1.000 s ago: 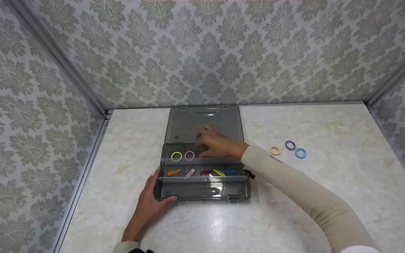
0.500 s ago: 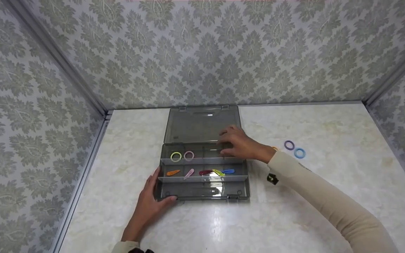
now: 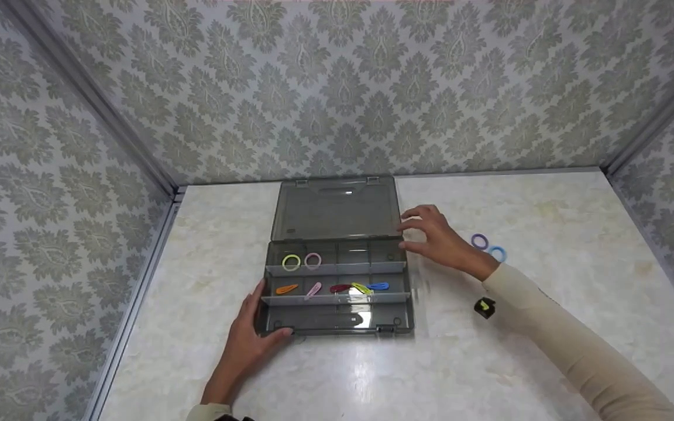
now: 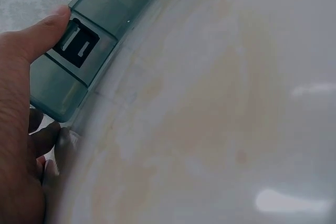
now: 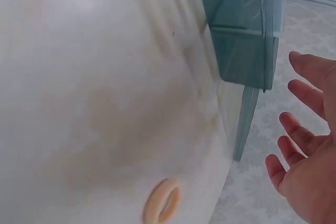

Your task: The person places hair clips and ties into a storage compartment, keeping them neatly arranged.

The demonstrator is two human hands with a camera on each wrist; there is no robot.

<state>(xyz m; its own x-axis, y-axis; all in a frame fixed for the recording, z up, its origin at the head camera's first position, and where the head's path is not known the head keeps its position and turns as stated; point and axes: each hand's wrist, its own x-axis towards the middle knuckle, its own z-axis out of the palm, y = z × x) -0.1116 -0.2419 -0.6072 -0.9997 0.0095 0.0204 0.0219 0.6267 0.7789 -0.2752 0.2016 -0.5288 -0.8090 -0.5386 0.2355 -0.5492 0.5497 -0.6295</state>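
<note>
A smoky grey compartment box (image 3: 337, 299) lies with its lid folded back. My left hand (image 3: 247, 338) grips its front left corner, thumb on the front wall and fingers along the side. My right hand (image 3: 441, 241) is just off the box's right side, fingers spread and holding nothing. In the back row lie a yellow-green hair tie (image 3: 283, 263) and a pink hair tie (image 3: 305, 261). The middle row holds several snap hair clips, including an orange clip (image 3: 286, 289) and a blue clip (image 3: 378, 286). A peach hair tie (image 5: 153, 203) shows only in the right wrist view.
A purple hair tie (image 3: 473, 239) and a blue hair tie (image 3: 505, 255) lie on the table right of the box, by my right wrist. The lid (image 3: 337, 210) rests flat toward the patterned back wall (image 3: 343, 88). Thin dividers (image 3: 337, 269) split the box into rows.
My right hand has moved right, from over the back row to beyond the box's edge. It now covers the peach hair tie in the head view. My left hand stays on the corner.
</note>
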